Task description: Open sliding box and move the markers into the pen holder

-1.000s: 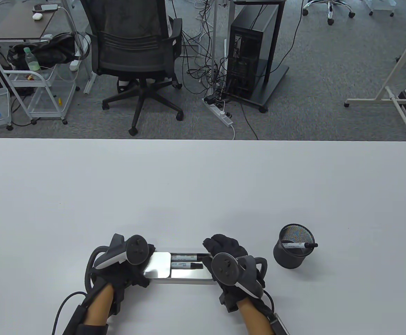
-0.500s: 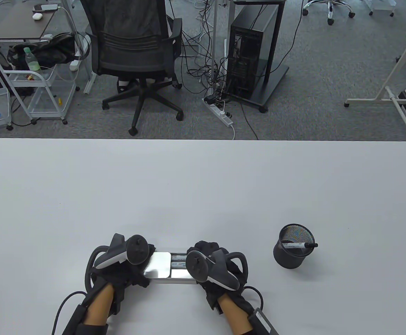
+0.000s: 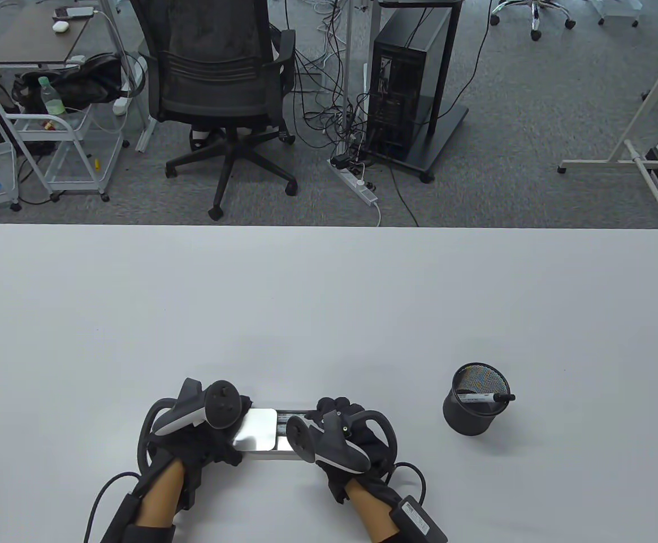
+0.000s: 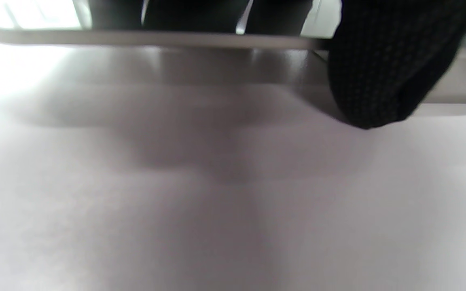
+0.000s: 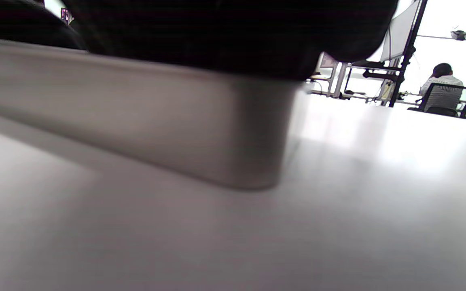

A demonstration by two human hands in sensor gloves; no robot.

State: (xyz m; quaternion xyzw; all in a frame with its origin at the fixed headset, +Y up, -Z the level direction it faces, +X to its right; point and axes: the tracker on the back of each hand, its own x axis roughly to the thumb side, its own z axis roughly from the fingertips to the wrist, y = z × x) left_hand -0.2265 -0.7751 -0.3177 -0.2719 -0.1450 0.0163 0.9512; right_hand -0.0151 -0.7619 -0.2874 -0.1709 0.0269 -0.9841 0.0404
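— Looking down at the white table (image 3: 329, 294), what do you see?
— A silver sliding box (image 3: 258, 432) near the front edge, lid part-way over it. The left hand (image 3: 196, 430) grips its left end; the right hand (image 3: 346, 435) lies over the right end, fingers curled down into it. Whether they have hold of a marker, I cannot tell.
— And the pen holder (image 3: 473, 407)?
— Black mesh, well to the right, one marker (image 3: 487, 397) leaning in it.
— Left wrist view?
— A gloved finger (image 4: 382, 68) pressed against the box's wall (image 4: 200, 60).
— Right wrist view?
— The box's rounded corner (image 5: 253, 133), dark glove (image 5: 225, 32) on top.
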